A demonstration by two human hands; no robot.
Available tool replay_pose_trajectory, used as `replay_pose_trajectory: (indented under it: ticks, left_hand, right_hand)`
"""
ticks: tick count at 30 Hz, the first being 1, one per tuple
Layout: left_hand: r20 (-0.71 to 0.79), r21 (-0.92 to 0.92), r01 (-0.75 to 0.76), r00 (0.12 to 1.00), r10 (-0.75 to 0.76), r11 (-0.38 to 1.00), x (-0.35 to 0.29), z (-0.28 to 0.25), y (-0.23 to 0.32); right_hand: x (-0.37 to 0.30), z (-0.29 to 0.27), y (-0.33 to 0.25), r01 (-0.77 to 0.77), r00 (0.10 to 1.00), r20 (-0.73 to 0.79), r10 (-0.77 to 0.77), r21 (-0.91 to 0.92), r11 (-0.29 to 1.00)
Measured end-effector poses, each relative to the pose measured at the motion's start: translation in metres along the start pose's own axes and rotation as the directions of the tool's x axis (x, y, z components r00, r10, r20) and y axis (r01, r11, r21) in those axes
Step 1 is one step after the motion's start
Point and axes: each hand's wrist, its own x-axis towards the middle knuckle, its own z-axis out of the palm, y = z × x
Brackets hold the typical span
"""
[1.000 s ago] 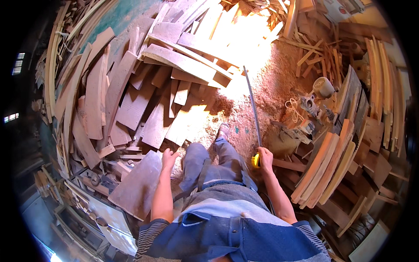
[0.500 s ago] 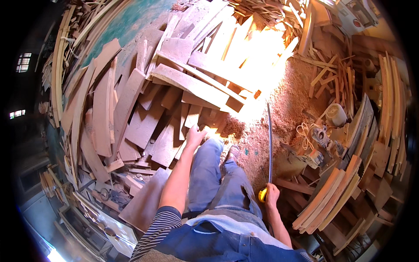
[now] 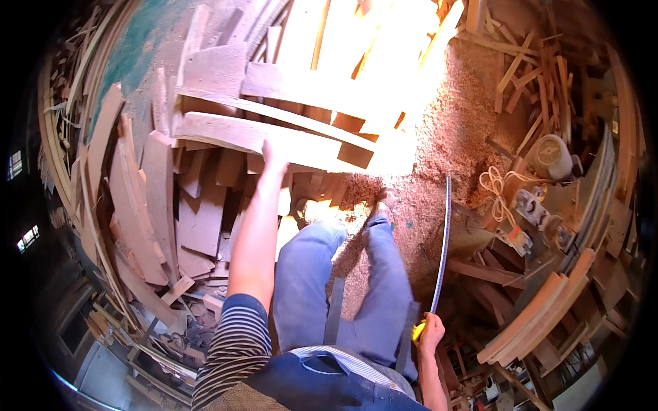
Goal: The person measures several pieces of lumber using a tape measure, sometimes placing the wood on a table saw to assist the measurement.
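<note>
My right hand [image 3: 431, 333] is wrapped round a yellow tape measure [image 3: 417, 331] beside my right hip. The tape's long blade [image 3: 445, 233] is drawn out and points forward over the sawdust. My left arm stretches out ahead, and my left hand [image 3: 275, 157] is at the near edge of a pale curved wooden board [image 3: 240, 131] on top of the stack. Its fingers are smeared and overexposed, so I cannot make out a grip. Behind that board lie a thin wooden strip [image 3: 288, 118] and another wide board [image 3: 274, 81].
Upright planks [image 3: 161, 185] lean at the left. Sawdust [image 3: 459, 123] covers the floor ahead of my feet. At the right are a motor [image 3: 550, 156], a coiled orange cord [image 3: 495, 186] and curved boards [image 3: 538, 315]. Glaring sunlight washes out the far stack.
My left hand has moved forward from above my left knee to the curved board. My view has shifted, and the tape measure stays in my right hand with its blade out.
</note>
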Motion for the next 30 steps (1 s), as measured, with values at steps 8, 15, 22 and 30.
replay_pose_trajectory:
  ticks: [8,15,22,30]
  left_hand:
    - [-0.232,0.365,0.294,0.948,-0.220,0.883,0.117,0.056,0.023]
    - [-0.274,-0.398,0.318,0.854,-0.442,0.861,0.099,0.058,0.036]
    - [0.030,-0.819,0.039,0.999,-0.026,0.572,-0.079,-0.020,0.111]
    - [-0.018,-0.920,-0.072,0.990,0.142,0.384,-0.309,-0.151,0.187]
  right_hand:
    - [0.053,0.014,0.039,-0.112,0.984,-0.135,0.113,0.021,0.994]
    - [0.065,-0.005,0.029,-0.080,0.990,-0.112,0.083,0.027,0.996]
    - [0.059,-0.050,-0.041,0.145,0.984,0.090,-0.152,0.076,0.986]
    - [0.053,-0.082,-0.188,0.377,0.812,0.340,-0.474,0.316,0.871]
